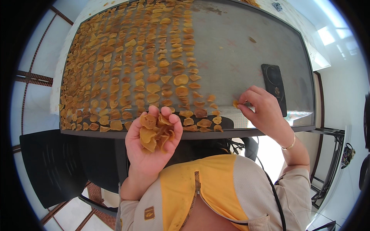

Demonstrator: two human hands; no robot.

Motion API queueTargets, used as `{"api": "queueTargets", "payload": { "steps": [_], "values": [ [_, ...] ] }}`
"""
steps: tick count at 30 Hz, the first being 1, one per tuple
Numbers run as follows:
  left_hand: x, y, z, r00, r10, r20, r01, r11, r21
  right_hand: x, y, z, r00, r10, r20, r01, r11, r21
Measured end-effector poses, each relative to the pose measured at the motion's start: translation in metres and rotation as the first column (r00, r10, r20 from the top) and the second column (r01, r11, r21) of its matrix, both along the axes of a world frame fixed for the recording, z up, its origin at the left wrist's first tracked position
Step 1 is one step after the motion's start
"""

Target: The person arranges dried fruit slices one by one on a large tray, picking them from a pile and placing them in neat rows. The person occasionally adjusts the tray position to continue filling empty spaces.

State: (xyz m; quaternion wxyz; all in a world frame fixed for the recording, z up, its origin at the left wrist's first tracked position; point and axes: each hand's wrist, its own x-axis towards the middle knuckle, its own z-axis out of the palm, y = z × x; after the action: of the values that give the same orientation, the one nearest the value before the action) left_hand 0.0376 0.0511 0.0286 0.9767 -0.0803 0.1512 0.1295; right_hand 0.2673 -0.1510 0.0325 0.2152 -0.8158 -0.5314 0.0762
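Observation:
My left hand (153, 135) is palm up, fingers curled around a heap of dried amber slices (154, 134), perhaps fruit. It is held at the near edge of a framed mesh screen (231, 57). Between thumb and fingertips, my right hand (260, 108) pinches one small slice (235, 104) just above the mesh. Rows of similar slices (153, 63) cover the left and middle of the screen. The rightmost row (213, 112) is short, with several pieces near the front edge. Whether the pinched slice touches the mesh, I cannot tell.
A dark phone-like slab (274, 86) lies on the screen beside my right hand. Further back is a small brown fragment (252, 39). A black chair (52, 164) stands at the left. Past the far frame are a pile of slices (251, 3) and a crumpled grey item (277, 6).

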Motion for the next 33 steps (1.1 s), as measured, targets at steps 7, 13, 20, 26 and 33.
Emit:
{"api": "queueTargets", "payload": {
  "steps": [7,13,20,26,33],
  "values": [
    [-0.005,0.002,-0.001,0.999,0.018,-0.028,-0.017,1.000,0.010,0.005,0.010,-0.010,0.860,0.133,0.492,-0.192,0.979,0.070],
    [-0.005,0.004,-0.006,0.998,-0.015,0.063,0.011,0.998,0.056,0.005,0.004,-0.006,0.908,0.232,0.350,-0.287,0.951,0.115],
    [-0.004,0.002,-0.002,1.000,0.009,-0.024,-0.009,1.000,-0.003,0.010,0.002,-0.013,0.995,0.040,-0.089,-0.023,0.983,0.185],
    [-0.003,0.002,0.000,1.000,0.007,-0.023,-0.007,1.000,0.007,0.020,0.020,-0.019,0.990,0.139,-0.016,-0.133,0.970,0.204],
    [-0.006,0.002,0.000,1.000,0.016,-0.006,-0.016,1.000,0.023,0.019,0.049,-0.016,0.981,0.154,-0.116,-0.136,0.980,0.145]
  ]
}}
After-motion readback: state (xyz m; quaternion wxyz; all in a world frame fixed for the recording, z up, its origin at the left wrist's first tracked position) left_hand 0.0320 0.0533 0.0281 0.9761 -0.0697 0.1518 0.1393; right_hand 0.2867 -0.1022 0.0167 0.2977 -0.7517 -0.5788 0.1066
